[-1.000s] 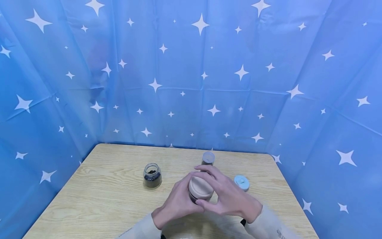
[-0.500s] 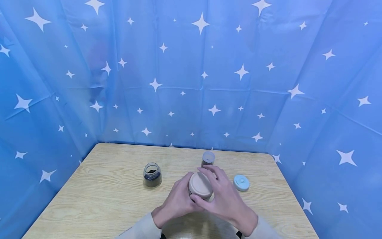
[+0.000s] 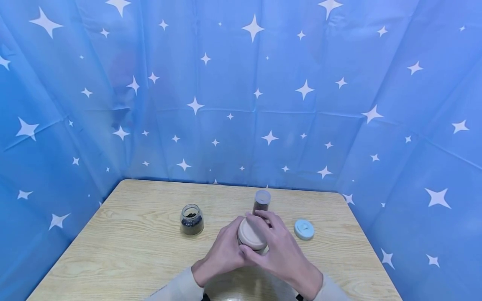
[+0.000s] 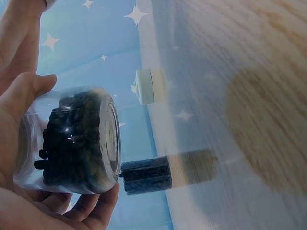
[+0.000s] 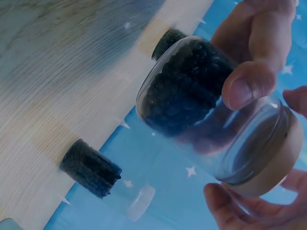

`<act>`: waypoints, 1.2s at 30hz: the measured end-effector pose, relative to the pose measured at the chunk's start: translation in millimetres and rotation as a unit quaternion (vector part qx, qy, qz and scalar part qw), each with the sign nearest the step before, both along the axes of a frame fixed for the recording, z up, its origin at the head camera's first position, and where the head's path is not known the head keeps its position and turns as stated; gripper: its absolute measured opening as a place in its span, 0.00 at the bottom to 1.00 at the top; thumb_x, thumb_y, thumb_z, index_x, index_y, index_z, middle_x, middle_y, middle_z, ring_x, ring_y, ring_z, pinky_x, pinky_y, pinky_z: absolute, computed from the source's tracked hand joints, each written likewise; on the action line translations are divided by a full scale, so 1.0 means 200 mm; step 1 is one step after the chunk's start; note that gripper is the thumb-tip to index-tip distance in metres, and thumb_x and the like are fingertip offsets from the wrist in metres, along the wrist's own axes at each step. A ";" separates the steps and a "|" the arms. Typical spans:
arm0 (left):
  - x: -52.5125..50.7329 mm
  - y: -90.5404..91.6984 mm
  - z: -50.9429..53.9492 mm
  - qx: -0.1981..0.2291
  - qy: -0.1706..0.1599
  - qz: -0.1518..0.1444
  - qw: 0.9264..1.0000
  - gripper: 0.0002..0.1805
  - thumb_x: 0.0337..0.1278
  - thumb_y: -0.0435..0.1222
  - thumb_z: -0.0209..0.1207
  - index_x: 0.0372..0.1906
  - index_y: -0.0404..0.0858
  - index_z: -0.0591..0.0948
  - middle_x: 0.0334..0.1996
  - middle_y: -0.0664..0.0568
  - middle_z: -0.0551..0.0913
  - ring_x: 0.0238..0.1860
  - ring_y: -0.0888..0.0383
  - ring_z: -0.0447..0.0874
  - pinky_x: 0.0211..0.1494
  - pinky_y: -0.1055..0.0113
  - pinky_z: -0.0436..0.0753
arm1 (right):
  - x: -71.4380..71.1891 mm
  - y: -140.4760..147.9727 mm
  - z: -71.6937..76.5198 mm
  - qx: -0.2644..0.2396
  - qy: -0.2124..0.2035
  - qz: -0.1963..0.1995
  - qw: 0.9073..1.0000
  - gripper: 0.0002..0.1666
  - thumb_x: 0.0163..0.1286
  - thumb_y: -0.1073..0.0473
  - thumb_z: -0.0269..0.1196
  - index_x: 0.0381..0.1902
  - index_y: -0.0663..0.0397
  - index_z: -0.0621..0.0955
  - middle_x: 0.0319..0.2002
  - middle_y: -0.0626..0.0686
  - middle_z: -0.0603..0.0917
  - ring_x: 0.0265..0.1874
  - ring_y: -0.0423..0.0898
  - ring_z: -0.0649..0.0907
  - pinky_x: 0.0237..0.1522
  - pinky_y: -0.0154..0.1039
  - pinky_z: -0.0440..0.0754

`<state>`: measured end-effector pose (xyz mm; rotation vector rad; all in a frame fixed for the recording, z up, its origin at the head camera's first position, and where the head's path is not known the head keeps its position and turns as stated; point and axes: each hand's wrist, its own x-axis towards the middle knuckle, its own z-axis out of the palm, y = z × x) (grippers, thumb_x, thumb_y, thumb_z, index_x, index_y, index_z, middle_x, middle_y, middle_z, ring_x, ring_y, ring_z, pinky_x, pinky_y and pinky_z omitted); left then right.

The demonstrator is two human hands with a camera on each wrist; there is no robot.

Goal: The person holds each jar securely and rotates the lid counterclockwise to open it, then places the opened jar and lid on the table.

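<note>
A clear glass jar [image 4: 72,139], partly filled with dark beans, is held above the table. My left hand [image 3: 225,246] grips its glass body, with the thumb on one side and fingers on the other in the left wrist view. On top sits a beige lid [image 3: 251,235]. My right hand [image 3: 282,251] holds this lid by its rim, thumb near and fingers on the far side. The right wrist view shows the lid [image 5: 276,165] at the jar's mouth, with right-hand fingertips around it; whether it is screwed tight cannot be told.
An uncovered glass jar [image 3: 192,225] of dark beans stands to the left. Behind the hands is a tall clear canister [image 3: 261,202] with dark contents and a translucent cap. A light blue lid [image 3: 303,229] lies right on the wooden table [image 3: 124,246]. Blue starry curtain surrounds it.
My right hand has turned around the lid, its wrist swinging left and toward me. The lid's top tilts a little differently. My left hand has stayed nearly still on the jar.
</note>
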<state>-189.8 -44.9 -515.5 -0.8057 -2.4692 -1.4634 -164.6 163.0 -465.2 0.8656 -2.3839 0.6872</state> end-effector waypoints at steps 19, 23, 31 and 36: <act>0.00 0.00 0.00 -0.009 0.001 0.007 1.000 0.49 0.42 0.40 0.91 0.73 0.47 0.79 0.59 0.57 0.91 0.57 0.59 0.93 0.61 0.61 0.93 | -0.01 0.01 0.01 -0.006 -0.008 0.040 0.999 0.43 0.73 0.43 0.84 0.81 0.44 0.82 0.71 0.57 0.85 0.62 0.51 0.91 0.55 0.47 0.96; 0.01 0.00 0.00 -0.007 -0.002 0.005 1.000 0.50 0.42 0.39 0.90 0.75 0.48 0.79 0.60 0.57 0.91 0.58 0.58 0.93 0.61 0.61 0.93 | -0.02 0.02 0.02 0.001 -0.011 0.064 0.998 0.42 0.74 0.45 0.83 0.80 0.46 0.82 0.73 0.56 0.84 0.65 0.53 0.90 0.57 0.49 0.96; 0.01 0.00 -0.01 0.000 -0.011 -0.008 1.000 0.50 0.45 0.41 0.90 0.76 0.53 0.78 0.61 0.57 0.90 0.59 0.58 0.93 0.61 0.62 0.93 | -0.08 0.07 0.06 0.036 -0.024 0.148 0.988 0.44 0.66 0.55 0.83 0.79 0.48 0.81 0.75 0.57 0.82 0.68 0.52 0.88 0.64 0.50 0.94; 0.02 0.01 -0.01 0.005 -0.025 -0.016 1.000 0.54 0.44 0.40 0.89 0.80 0.52 0.76 0.62 0.57 0.90 0.58 0.60 0.92 0.61 0.63 0.92 | -0.14 0.11 0.10 0.062 -0.050 0.225 0.971 0.43 0.65 0.60 0.81 0.78 0.49 0.80 0.75 0.56 0.81 0.69 0.49 0.87 0.68 0.47 0.92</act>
